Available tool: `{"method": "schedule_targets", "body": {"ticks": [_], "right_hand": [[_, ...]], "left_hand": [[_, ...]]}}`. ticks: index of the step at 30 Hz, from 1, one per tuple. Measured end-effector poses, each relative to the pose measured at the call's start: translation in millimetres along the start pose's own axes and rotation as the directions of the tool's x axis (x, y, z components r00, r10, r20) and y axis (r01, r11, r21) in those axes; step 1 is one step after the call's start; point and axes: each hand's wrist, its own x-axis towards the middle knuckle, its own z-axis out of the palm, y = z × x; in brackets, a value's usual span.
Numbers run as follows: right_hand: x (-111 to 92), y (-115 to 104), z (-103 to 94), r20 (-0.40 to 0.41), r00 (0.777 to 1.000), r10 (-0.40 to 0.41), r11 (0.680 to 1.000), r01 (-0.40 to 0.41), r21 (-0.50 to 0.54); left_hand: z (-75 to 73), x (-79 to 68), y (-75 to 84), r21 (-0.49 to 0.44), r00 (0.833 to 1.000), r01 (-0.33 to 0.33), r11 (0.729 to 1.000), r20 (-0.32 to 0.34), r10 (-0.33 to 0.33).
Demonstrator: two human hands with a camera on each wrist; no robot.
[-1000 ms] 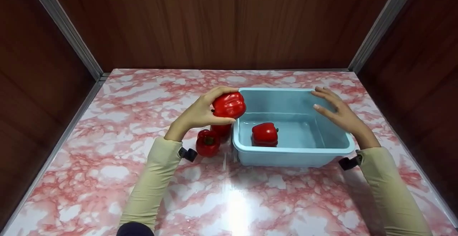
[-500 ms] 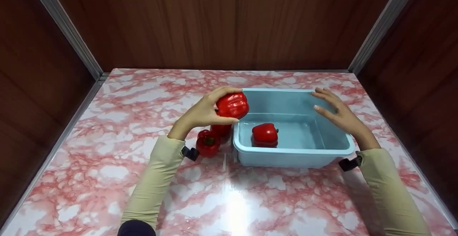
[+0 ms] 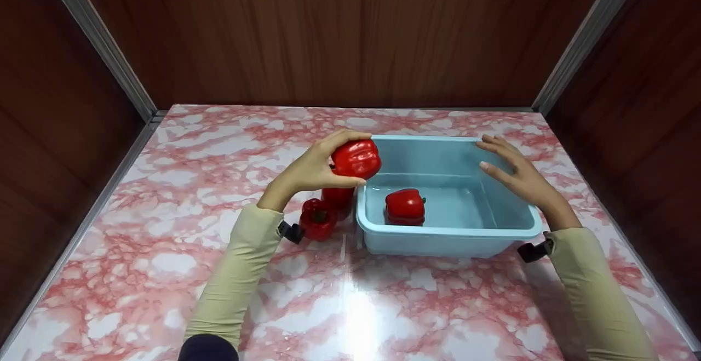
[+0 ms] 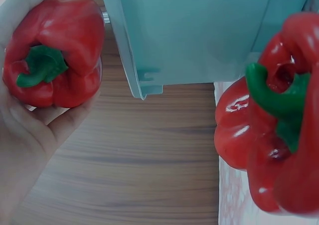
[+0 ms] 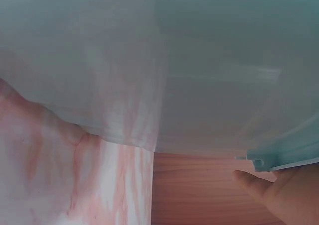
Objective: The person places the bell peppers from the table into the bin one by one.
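My left hand grips a red bell pepper between thumb and fingers, held up at the left rim of a light blue tub. In the left wrist view this pepper's green stem faces the palm side. My right hand hangs over the tub's right rim, fingers spread and holding nothing. Inside the tub, a second bell pepper lies near the front left corner. Two more sit on the table left of the tub: one bell pepper in front, another bell pepper partly hidden under the left hand.
A pink and white marbled table carries everything. Dark wood panels enclose it at the back and both sides, with metal strips at the corners. A dark round object shows at the bottom edge by the left sleeve.
My left hand has shifted slightly right with the bell pepper, toward the tub, then stayed almost still. The right hand and the other peppers have not visibly moved.
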Motion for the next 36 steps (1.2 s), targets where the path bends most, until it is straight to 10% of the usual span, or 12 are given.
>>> {"method": "schedule_targets", "body": {"ticks": [36], "right_hand": [[1,1,-1.0,-0.007,1.0,0.0,1.0,0.0,-0.001]], "left_hand": [[0.8,11.0,-2.0,0.009,0.999,0.037,0.999,0.022,-0.037]]}}
